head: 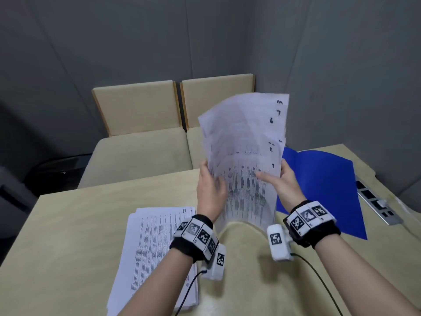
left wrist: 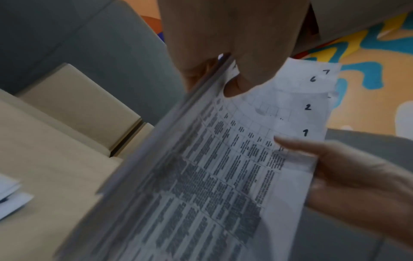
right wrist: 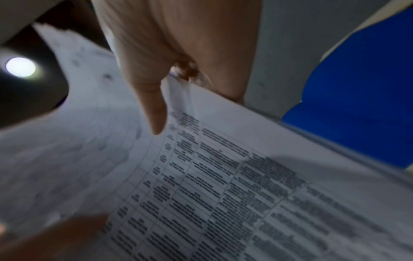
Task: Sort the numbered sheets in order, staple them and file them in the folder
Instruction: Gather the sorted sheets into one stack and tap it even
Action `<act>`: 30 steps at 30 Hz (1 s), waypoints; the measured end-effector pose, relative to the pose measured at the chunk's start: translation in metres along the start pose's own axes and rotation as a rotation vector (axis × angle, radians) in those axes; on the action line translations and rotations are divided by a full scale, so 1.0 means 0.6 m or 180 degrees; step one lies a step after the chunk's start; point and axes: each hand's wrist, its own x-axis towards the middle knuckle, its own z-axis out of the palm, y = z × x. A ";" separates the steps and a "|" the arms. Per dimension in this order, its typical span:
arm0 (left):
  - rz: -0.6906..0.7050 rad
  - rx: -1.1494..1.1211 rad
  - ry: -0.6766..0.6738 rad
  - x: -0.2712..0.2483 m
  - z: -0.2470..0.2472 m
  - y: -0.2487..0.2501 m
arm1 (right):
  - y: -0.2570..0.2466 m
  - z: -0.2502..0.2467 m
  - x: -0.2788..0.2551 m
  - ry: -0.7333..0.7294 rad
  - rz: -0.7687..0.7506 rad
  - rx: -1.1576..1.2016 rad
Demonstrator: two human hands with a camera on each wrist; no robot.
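Both hands hold a fanned stack of numbered sheets (head: 246, 142) upright above the table. Handwritten numbers 1, 2, 6 and 7 step up its right edge. My left hand (head: 210, 188) grips the stack's left edge, thumb in front. At the right edge my right hand (head: 284, 181) pinches the sheets, its thumb lying across the sheet marked 1. The left wrist view shows the same stack (left wrist: 223, 176) with both hands on it. In the right wrist view the thumb presses on the printed sheets (right wrist: 223, 176). A second pile of printed sheets (head: 157, 252) lies flat at the near left. The blue folder (head: 323, 192) lies behind the stack at right.
The beige table (head: 68, 236) carries the pile and the folder. A grey power strip (head: 376, 201) runs along its right side. Two beige chairs (head: 141, 133) stand beyond the far edge, against grey walls. Cables trail from both wrist cameras across the near table.
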 end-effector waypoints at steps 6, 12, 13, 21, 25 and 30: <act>-0.0386 -0.0064 -0.0171 -0.026 0.010 -0.050 | 0.046 0.006 -0.016 0.0215 0.0193 0.0048; -0.0817 -0.0455 -0.0176 -0.013 0.009 -0.067 | 0.060 0.013 -0.006 0.0380 0.0286 0.0047; -0.0850 -0.0493 -0.0118 -0.011 0.008 -0.067 | 0.063 0.012 -0.002 0.0473 0.0281 0.0040; -0.0822 -0.0545 -0.0046 -0.001 0.004 -0.068 | 0.039 0.011 -0.010 0.0985 -0.0630 -0.0953; -0.0799 -0.0519 -0.0097 0.007 0.007 -0.075 | 0.036 0.006 -0.011 0.0847 -0.1560 -0.2455; -0.0918 -0.0454 -0.0168 0.008 0.011 -0.086 | 0.041 0.006 -0.001 0.0815 -0.1566 -0.2921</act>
